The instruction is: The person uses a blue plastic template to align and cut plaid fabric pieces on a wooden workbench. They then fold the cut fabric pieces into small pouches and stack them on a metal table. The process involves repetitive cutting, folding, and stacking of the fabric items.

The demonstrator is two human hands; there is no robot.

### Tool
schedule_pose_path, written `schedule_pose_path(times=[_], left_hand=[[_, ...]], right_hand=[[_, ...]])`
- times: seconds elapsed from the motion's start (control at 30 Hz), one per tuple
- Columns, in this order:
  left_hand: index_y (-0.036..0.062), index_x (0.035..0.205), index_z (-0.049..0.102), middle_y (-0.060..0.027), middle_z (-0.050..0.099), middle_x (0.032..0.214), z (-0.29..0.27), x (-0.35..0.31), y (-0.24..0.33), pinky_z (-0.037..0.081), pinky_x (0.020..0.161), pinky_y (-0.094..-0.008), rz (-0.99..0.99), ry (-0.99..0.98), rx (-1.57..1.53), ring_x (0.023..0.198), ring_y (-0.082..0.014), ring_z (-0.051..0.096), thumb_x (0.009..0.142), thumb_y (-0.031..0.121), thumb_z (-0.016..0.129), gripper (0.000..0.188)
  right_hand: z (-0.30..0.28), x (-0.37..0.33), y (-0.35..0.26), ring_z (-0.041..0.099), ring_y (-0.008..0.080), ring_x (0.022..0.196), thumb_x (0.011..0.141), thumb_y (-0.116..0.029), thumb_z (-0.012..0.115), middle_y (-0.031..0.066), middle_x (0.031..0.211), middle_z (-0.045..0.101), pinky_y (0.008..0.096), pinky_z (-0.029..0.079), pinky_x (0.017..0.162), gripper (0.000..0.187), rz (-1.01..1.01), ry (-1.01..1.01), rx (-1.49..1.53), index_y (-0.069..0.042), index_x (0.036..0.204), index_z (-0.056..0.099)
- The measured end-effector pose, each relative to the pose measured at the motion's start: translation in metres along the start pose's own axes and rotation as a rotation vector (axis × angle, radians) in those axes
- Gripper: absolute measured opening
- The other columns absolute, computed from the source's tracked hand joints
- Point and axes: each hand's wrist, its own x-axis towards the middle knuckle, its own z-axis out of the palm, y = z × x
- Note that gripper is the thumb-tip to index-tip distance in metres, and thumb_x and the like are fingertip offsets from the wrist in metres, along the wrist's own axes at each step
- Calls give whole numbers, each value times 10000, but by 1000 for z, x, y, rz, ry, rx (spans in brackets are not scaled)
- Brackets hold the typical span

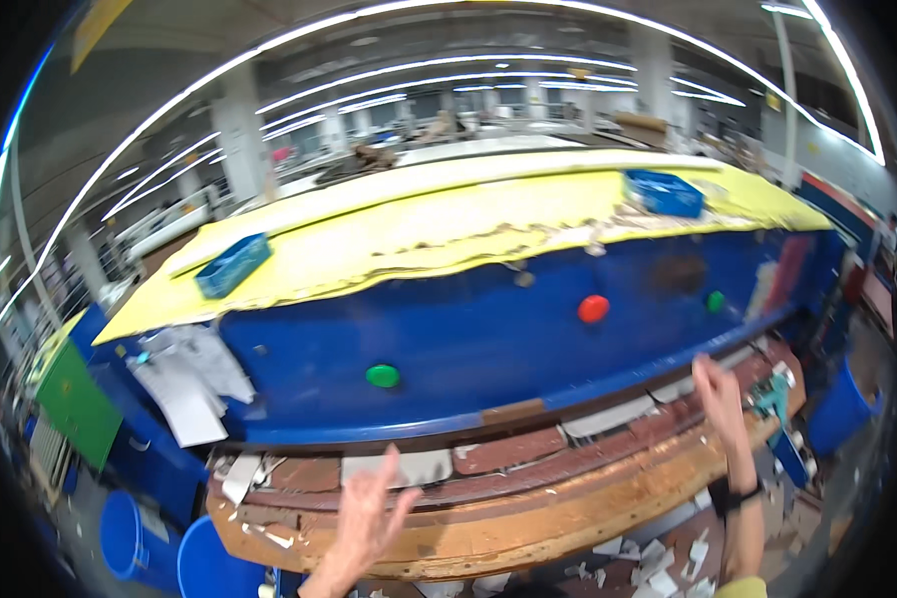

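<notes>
My left hand [369,513] is over the near wooden edge [488,533] of the machine's bed, fingers spread and nothing held. Further right, my right hand [720,399] is raised over the bed, its fingers curled together; nothing shows in them, though motion blurs them slightly. Beneath both hands lies the bed's reddish-brown strip [508,450], with pale grey plates [608,417] set along it. Behind stands the machine's blue front panel [468,349]. It carries a red button [593,309], a green button [383,376] at left and another green button [715,301] at right.
Yellow sheeting [448,229] covers the machine's top, holding a blue tray [233,265] at left and another blue tray [664,193] at right. White papers [184,379] hang at left. A teal tool [773,399] sits at the bed's right end. Blue bins [135,533] and paper scraps [653,563] lie below.
</notes>
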Motion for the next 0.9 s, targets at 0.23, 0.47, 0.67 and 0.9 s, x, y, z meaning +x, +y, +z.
schedule_pose_path(times=[0.23, 0.47, 0.67, 0.9], left_hand=[[115, 1042, 722, -126, 708, 1018, 70, -112, 7, 494, 789, -394, -246, -66, -162, 922, -307, 651, 931, 225, 592, 204], [120, 938, 731, -54, 609, 677, 74, -113, 18, 469, 603, -360, -216, 152, 124, 643, -219, 614, 900, 221, 638, 141], [99, 889, 698, -48, 648, 747, 68, -113, 21, 476, 646, -376, -209, 228, 46, 695, -242, 631, 877, 192, 632, 115], [59, 915, 667, -123, 674, 825, 73, -120, 18, 465, 759, -444, -155, 212, -19, 838, -311, 640, 916, 180, 589, 144]], right_hand=[[79, -180, -27, 618, 356, 794, 883, -224, 655, 177, 816, 655, 428, 467, 693, 211, -64, -359, -153, -16, 846, 649], [130, -207, -41, 602, 409, 860, 922, -209, 638, 188, 937, 652, 492, 494, 739, 217, -410, -167, -402, -15, 1018, 659], [141, -203, -45, 532, 369, 674, 824, -104, 564, 161, 689, 536, 480, 405, 601, 140, -435, 28, -272, -40, 705, 528], [137, -210, -51, 555, 397, 776, 880, -132, 541, 200, 756, 585, 506, 431, 698, 204, -352, 67, -314, -12, 719, 573]])
